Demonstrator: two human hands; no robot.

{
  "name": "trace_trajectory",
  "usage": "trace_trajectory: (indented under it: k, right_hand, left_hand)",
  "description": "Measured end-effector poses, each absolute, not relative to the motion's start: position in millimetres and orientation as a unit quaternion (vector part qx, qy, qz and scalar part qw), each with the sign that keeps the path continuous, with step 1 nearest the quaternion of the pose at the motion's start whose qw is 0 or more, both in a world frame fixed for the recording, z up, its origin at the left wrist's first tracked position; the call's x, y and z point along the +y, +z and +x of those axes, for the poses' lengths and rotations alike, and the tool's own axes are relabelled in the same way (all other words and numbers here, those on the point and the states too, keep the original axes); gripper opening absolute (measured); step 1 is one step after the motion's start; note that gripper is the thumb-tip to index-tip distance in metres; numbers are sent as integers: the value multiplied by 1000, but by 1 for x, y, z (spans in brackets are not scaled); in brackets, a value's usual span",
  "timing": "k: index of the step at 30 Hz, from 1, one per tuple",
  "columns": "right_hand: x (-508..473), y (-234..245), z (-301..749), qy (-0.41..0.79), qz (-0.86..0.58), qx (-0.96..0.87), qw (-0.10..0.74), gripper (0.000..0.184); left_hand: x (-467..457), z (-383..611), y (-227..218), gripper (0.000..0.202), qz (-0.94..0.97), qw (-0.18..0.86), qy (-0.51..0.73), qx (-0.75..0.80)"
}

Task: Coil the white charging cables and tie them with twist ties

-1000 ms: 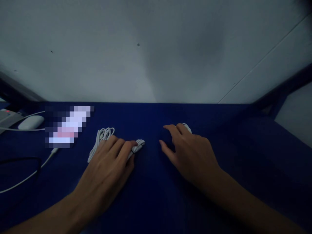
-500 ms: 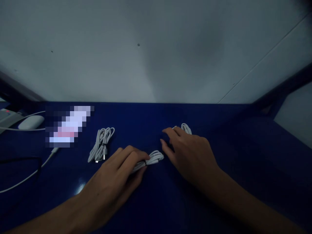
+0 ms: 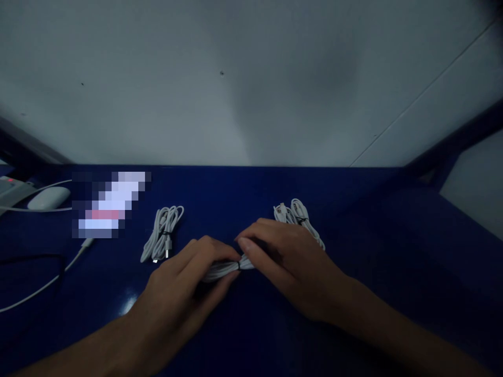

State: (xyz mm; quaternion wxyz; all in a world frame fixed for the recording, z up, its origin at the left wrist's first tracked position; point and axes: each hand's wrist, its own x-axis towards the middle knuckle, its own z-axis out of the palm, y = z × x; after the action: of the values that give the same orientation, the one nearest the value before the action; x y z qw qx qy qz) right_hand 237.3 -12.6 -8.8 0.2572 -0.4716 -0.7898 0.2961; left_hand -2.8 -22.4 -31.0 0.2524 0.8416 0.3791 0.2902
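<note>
Both my hands meet over a coiled white cable bundle (image 3: 226, 268) lying on the dark blue table (image 3: 251, 324). My left hand (image 3: 184, 285) curls its fingers round the bundle's left part. My right hand (image 3: 288, 262) closes on its right end, near the small dark tie in the middle. A second tied white cable bundle (image 3: 163, 233) lies to the left, untouched. A third white bundle (image 3: 298, 215) lies just beyond my right hand.
At the far left sit a white mouse (image 3: 49, 198), a blurred-out patch (image 3: 108, 204) and a loose white cord (image 3: 51, 277) trailing toward the table's near edge. A pale wall (image 3: 236, 78) rises behind the table's back edge.
My left hand dragged one bundle from beside the left bundle toward the middle. My right hand left the far right bundle and came over to grip the dragged one.
</note>
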Motion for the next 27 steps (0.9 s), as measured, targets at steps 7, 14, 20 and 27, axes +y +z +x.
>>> trace_trajectory:
  k: [7,14,20,27]
  right_hand:
    - [-14,-11,238,340,-418,-795,278,20]
    - [-15,-12,236,336,-440,-777,300,14]
    - [-16,-14,236,331,-455,-769,304,32]
    - [-17,-19,238,281,-410,-805,324,39]
  left_hand:
    - [-21,2,-24,17,774,299,350,434]
    - [-17,1,-21,14,713,379,360,468]
    - [-11,2,-18,15,714,395,360,453]
    - [-6,4,-13,15,682,464,348,446]
